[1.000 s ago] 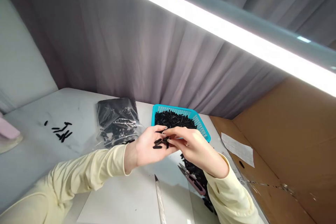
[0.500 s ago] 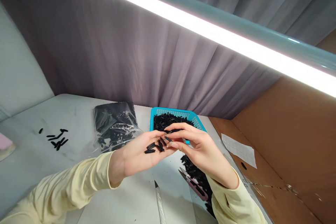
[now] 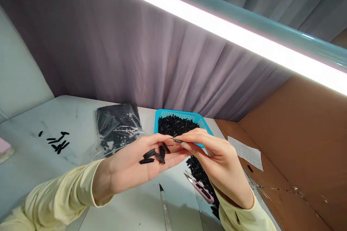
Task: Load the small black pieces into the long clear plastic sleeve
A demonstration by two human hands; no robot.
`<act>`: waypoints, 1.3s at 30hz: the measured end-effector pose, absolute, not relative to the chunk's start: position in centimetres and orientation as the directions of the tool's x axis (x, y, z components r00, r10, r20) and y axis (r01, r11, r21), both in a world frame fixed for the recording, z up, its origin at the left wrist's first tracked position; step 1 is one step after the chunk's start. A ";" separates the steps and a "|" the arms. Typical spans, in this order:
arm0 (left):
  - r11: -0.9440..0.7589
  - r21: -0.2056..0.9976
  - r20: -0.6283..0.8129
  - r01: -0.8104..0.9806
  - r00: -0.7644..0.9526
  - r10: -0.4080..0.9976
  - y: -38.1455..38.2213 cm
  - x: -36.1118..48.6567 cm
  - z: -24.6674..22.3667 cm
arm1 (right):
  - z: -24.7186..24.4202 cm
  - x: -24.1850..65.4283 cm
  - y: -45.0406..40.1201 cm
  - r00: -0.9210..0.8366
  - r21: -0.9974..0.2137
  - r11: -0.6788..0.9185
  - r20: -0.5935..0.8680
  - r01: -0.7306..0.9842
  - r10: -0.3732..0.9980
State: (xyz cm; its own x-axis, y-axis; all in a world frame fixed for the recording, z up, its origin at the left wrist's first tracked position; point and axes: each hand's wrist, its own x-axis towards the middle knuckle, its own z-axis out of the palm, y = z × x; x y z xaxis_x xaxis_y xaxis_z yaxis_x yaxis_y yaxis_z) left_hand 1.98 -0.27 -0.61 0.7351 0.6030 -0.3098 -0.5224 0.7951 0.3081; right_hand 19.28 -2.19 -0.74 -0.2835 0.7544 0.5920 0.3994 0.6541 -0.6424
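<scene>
My left hand (image 3: 132,162) lies palm up with several small black pieces (image 3: 148,154) resting on its palm and fingers. Between the thumb and forefinger of my right hand (image 3: 219,155) is one thin black piece (image 3: 177,140), pinched at its end. The left thumb tip is close to that piece. Behind the hands sits a blue basket (image 3: 156,122) filled with black pieces (image 3: 173,124). Under my right hand lie a pile of black pieces (image 3: 196,168) and pink-handled scissors (image 3: 199,186).
A clear bag with black contents (image 3: 116,126) lies at the back. Loose black pieces (image 3: 60,146) are on the left of the table (image 3: 24,130). A craft knife (image 3: 164,205) lies in front, white paper (image 3: 245,151) at right, a bright lamp (image 3: 217,30) overhead.
Both hands have come slightly nearer the camera, the left moving a little to the left. The pinched piece now lies flatter, near the left thumb tip, and the pieces on the palm have shifted.
</scene>
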 end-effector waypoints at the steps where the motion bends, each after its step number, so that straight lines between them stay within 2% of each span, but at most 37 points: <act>1: 0.786 0.325 -0.299 -0.526 0.732 0.613 -0.4 1.8 -0.7 | -0.7 19.3 -2.3 -0.290 -0.638 0.658 0.593 0.401 0.751; 6: 0.761 0.382 -0.262 -0.524 0.729 0.633 -0.7 1.4 -0.8 | -0.6 19.4 -2.5 -0.314 -0.648 0.667 0.588 0.368 0.745; 13: 0.759 0.364 -0.270 -0.540 0.718 0.641 -0.7 1.4 -1.0 | -0.7 19.4 -2.4 -0.298 -0.661 0.653 0.581 0.371 0.757; 19: 0.754 0.391 -0.286 -0.528 0.708 0.645 -0.8 1.5 -0.8 | -0.9 19.4 -2.4 -0.299 -0.631 0.682 0.614 0.370 0.730; 24: 0.752 0.368 -0.254 -0.546 0.719 0.646 -0.6 1.4 -0.9 | -0.8 19.4 -2.7 -0.310 -0.604 0.699 0.629 0.382 0.713; 30: 0.767 0.377 -0.278 -0.519 0.727 0.628 -0.8 1.6 -0.8 | -0.5 19.4 -2.9 -0.354 -0.621 0.672 0.571 0.404 0.741; 36: 0.773 0.390 -0.275 -0.501 0.738 0.617 -0.8 1.6 -0.6 | -0.7 19.5 -2.9 -0.273 -0.663 0.596 0.533 0.453 0.801; 39: 0.755 0.410 -0.261 -0.512 0.728 0.635 -0.9 1.6 -0.5 | -0.7 19.5 -3.0 -0.285 -0.631 0.621 0.558 0.465 0.780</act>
State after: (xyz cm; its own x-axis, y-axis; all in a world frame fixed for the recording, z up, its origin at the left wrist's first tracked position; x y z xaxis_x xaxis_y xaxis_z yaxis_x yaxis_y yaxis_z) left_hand 1.59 -0.89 -0.51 0.7276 0.6345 -0.2607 -0.5116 0.7551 0.4101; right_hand 19.48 -3.03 -0.70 -0.2847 0.7796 0.5579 0.4650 0.6212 -0.6307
